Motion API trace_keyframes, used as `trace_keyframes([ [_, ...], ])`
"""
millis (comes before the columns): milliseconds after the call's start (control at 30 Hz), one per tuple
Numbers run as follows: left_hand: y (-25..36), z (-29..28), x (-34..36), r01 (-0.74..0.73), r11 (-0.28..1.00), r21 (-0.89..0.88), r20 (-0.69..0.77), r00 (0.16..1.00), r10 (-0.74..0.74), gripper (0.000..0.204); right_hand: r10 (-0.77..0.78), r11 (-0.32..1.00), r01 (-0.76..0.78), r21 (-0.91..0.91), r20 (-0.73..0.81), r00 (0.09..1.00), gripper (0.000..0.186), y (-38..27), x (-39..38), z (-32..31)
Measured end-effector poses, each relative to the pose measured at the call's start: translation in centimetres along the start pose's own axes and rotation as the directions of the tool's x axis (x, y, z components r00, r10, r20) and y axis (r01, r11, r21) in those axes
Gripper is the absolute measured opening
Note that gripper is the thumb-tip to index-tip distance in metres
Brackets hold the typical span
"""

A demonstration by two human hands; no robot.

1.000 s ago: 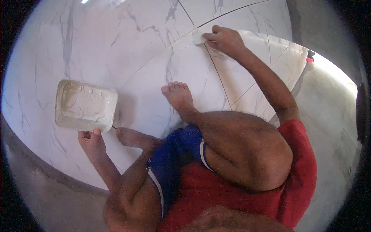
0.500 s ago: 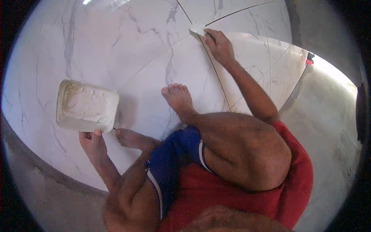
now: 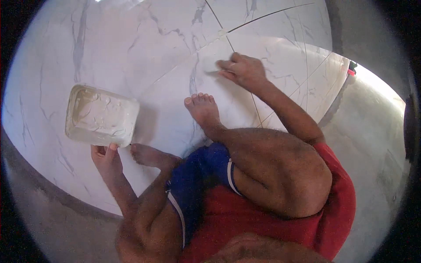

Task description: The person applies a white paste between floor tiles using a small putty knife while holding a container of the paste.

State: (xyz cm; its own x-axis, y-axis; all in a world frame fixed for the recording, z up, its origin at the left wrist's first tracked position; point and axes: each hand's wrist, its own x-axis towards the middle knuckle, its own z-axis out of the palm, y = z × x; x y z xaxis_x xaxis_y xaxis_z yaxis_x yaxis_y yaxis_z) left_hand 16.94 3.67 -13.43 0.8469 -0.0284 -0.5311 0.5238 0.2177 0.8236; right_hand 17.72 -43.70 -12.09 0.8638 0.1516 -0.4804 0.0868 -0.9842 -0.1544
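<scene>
My left hand (image 3: 108,161) grips the near edge of a translucent white rectangular tub (image 3: 130,122), thumb on the rim and the other fingers partly hidden beneath. Smeared white paste (image 3: 98,109), like grout, lies in the tub. My right hand (image 3: 246,72) is closed on a small, flat, whitish scraper (image 3: 212,65), blurred by motion, over the tiles right of the tub. Beyond that hand, a dab of white paste (image 3: 222,32) sits where the dark tile joints cross.
Glossy white marble-patterned tiles (image 3: 162,52) cover the floor around me. A dark open joint (image 3: 272,16) runs toward the far right. My bare feet (image 3: 204,111) rest between the tub and my right arm. Grey concrete (image 3: 372,127) borders the tiles on the right.
My right hand has drawn the scraper back from the joint crossing, nearer and to the left, leaving paste there. The tub has shifted slightly right and away from me in my left hand.
</scene>
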Motion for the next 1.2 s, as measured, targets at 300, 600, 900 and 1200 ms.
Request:
trace_keyframes([
  [300, -0.4, 0.0, -0.2, -0.023, 0.994, 0.103, -0.047, 0.999, 0.028, 0.082, -0.162, 0.927, 0.168, -0.335, 0.048, 0.986, 0.024, 1.6, 4.0, -0.7],
  [600, -0.1, 0.4, -0.1, -0.036, 0.998, 0.060, 0.006, 0.999, 0.036, 0.081, 0.083, 0.996, -0.079, 0.028, -0.180, 0.980, 0.027, 9.9, 3.9, -1.2],
  [900, -0.5, 0.1, -0.4, -0.045, 0.999, 0.014, -0.033, 0.998, 0.046, 0.076, 0.342, 0.890, -0.226, 0.397, -0.253, 0.905, 0.037, 7.4, 0.0, 5.9],
  [1200, -1.2, 0.2, 0.9, -0.091, 0.996, -0.026, -0.064, 0.994, 0.089, 0.077, 0.046, 0.928, -0.002, 0.372, -0.108, 0.993, 0.035, 1.1, 2.7, 3.1],
])
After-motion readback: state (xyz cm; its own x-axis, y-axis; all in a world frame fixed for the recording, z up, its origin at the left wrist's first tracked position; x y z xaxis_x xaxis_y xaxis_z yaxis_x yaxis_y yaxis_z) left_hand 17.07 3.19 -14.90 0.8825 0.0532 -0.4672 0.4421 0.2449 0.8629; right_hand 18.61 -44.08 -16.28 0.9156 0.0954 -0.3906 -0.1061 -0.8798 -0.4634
